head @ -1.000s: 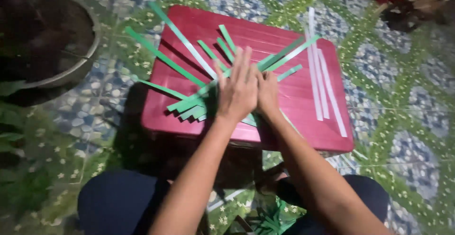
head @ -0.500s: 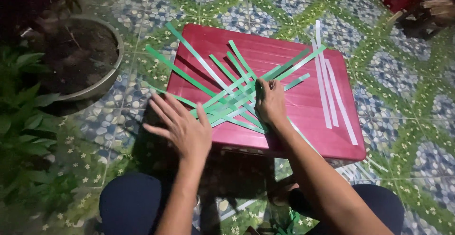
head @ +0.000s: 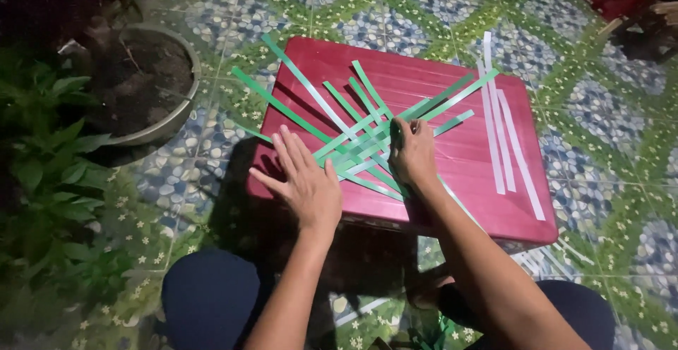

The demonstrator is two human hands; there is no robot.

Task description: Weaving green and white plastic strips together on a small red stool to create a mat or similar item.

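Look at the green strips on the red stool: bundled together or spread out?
Spread out. The green strips fan across the red stool, crossing under the right hand.

Green strips [head: 367, 134] partly under hands.

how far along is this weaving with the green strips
Early. Several green strips already cross in a loose lattice on the red stool. The right hand pins the crossing; the left hand lies open beside it. Three white strips lie unused, and the ends are loose.
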